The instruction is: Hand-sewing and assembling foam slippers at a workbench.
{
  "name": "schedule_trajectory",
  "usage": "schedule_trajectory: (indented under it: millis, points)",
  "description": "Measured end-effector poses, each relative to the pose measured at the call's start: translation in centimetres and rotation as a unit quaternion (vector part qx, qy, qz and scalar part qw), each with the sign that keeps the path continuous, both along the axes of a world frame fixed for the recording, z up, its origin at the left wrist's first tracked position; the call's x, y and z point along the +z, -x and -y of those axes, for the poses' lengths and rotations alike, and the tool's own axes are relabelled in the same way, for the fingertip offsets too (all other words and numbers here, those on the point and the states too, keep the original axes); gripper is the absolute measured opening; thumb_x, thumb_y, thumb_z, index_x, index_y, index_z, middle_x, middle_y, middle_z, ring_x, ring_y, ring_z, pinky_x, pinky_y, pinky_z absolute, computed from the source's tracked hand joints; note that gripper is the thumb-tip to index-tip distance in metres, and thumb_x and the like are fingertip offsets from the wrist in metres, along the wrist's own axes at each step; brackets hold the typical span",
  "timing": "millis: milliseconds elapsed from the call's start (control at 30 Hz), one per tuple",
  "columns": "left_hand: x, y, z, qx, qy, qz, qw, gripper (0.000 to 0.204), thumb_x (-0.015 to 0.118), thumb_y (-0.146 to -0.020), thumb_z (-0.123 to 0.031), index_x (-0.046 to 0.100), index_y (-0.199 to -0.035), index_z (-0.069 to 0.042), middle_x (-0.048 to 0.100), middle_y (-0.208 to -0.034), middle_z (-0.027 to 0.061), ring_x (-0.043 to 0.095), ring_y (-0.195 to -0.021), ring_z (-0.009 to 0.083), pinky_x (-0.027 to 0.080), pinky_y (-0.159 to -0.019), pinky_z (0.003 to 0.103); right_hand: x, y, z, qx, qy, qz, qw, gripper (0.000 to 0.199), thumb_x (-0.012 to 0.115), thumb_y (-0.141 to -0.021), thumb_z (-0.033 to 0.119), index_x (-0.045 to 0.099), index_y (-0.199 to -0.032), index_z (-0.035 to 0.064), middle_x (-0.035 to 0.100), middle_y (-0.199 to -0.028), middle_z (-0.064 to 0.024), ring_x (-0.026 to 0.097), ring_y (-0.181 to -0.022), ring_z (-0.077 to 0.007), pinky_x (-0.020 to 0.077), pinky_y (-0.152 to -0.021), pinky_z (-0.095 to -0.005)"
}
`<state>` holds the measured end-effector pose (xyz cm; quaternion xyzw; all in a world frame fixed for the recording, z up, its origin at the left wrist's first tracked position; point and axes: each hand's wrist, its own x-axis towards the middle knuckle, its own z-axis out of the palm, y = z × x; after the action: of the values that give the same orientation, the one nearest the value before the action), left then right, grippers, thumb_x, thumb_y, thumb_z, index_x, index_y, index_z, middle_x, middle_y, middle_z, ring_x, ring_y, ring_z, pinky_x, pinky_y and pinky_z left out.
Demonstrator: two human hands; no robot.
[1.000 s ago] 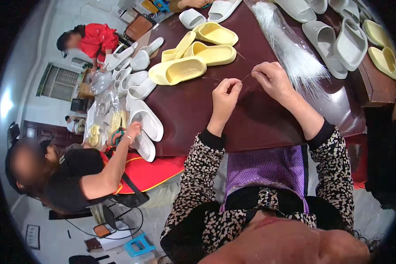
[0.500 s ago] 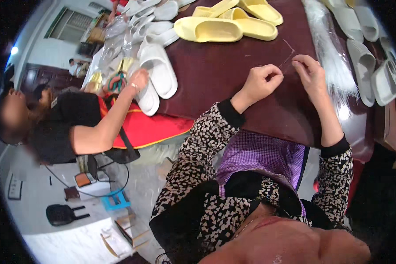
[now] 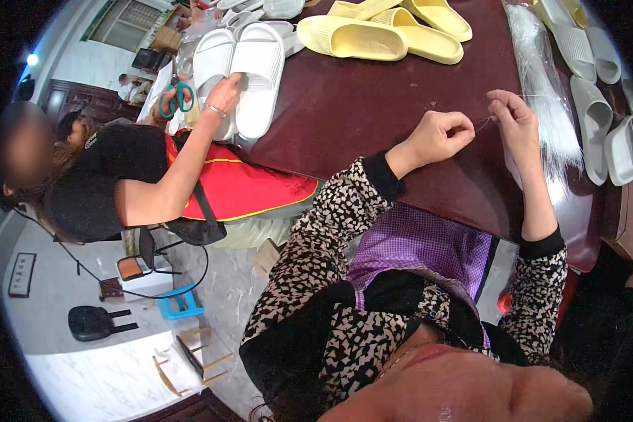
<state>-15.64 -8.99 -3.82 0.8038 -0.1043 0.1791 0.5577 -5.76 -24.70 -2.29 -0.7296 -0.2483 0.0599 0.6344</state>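
Over the dark red table (image 3: 373,105), my left hand (image 3: 439,142) pinches one part of a thin pale strand (image 3: 483,125). My right hand (image 3: 519,128) is closed on the same strand a short way to the right, and a fine end sticks out past its fingers. Whether the strand is knotted cannot be made out. Just right of that hand lies a bundle of whitish strands (image 3: 541,91) on clear plastic. Beyond my hands rest several yellow slippers (image 3: 373,36), some overlapping.
At the left, a person in black holds teal-handled scissors (image 3: 176,98) and touches a pair of white slippers (image 3: 259,84). Grey slippers (image 3: 592,130) line the table's right side. More pale slippers crowd the far left. A blue stool (image 3: 181,304) stands on the floor.
My hands show farther right, as does much of the table scene. The strand's loose end no longer stands up above my hands. The co-worker's white slippers now sit side by side.
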Motion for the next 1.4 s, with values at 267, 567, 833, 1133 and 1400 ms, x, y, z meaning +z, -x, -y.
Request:
schedule_trajectory:
  millis: [267, 567, 833, 1133, 1400]
  points:
    - [-0.3, 0.0, 0.0, -0.027, -0.017, -0.002, 0.999, 0.008, 0.064, -0.08, -0.008, 0.065, -0.082, -0.001, 0.065, -0.072, 0.0054, 0.06, -0.067, 0.0095, 0.048, -0.062, 0.025, -0.2, 0.0, 0.0, 0.007, 0.008, 0.006, 1.0, 0.017, 0.049, -0.088, 0.004, 0.059, -0.101, 0.0002, 0.054, -0.075, 0.0025, 0.046, -0.067, -0.0049, 0.0386, -0.059, -0.0197]
    - [-0.7, -0.1, 0.1, -0.06, -0.023, -0.001, 0.998, 0.008, 0.064, -0.08, -0.008, 0.065, -0.085, -0.001, 0.066, -0.074, 0.0067, 0.062, -0.068, 0.0113, 0.05, -0.064, 0.027, -0.5, 0.3, 0.4, 0.104, 0.095, -0.007, 0.99, 0.02, 0.048, -0.086, 0.001, 0.053, -0.105, 0.0002, 0.056, -0.081, -0.0033, 0.051, -0.072, -0.011, 0.0436, -0.067, -0.0249]
    - [-0.1, -0.1, 0.2, -0.045, -0.02, -0.023, 0.999, 0.01, 0.063, -0.08, -0.006, 0.064, -0.087, 0.001, 0.066, -0.076, 0.006, 0.06, -0.071, 0.0097, 0.049, -0.066, 0.025, -0.7, -0.3, 0.4, 0.065, 0.157, 0.088, 0.982, 0.035, 0.051, -0.084, -0.002, 0.047, -0.118, 0.0035, 0.052, -0.07, -0.0023, 0.051, -0.066, -0.0104, 0.044, -0.061, -0.0262]
    - [0.4, 0.1, 0.6, -0.063, -0.042, -0.023, 0.997, 0.006, 0.062, -0.08, -0.003, 0.062, -0.084, 0.002, 0.063, -0.076, 0.0063, 0.059, -0.071, 0.0104, 0.047, -0.065, 0.024, 0.0, 0.3, 0.6, 0.043, 0.109, 0.091, 0.989, 0.049, 0.055, -0.082, -0.001, 0.04, -0.128, 0.0048, 0.056, -0.069, -0.0078, 0.055, -0.064, -0.0152, 0.0459, -0.062, -0.0301]
    - [1.0, 0.4, 0.7, -0.094, -0.048, -0.031, 0.994, 0.004, 0.061, -0.08, -0.001, 0.062, -0.082, 0.001, 0.061, -0.075, 0.0059, 0.057, -0.069, 0.0121, 0.045, -0.063, 0.024, -0.3, 0.6, 0.4, 0.088, 0.164, 0.144, 0.972, 0.052, 0.056, -0.08, 0.0, 0.038, -0.129, 0.0024, 0.059, -0.073, -0.0183, 0.06, -0.07, -0.03, 0.0471, -0.065, -0.0379]
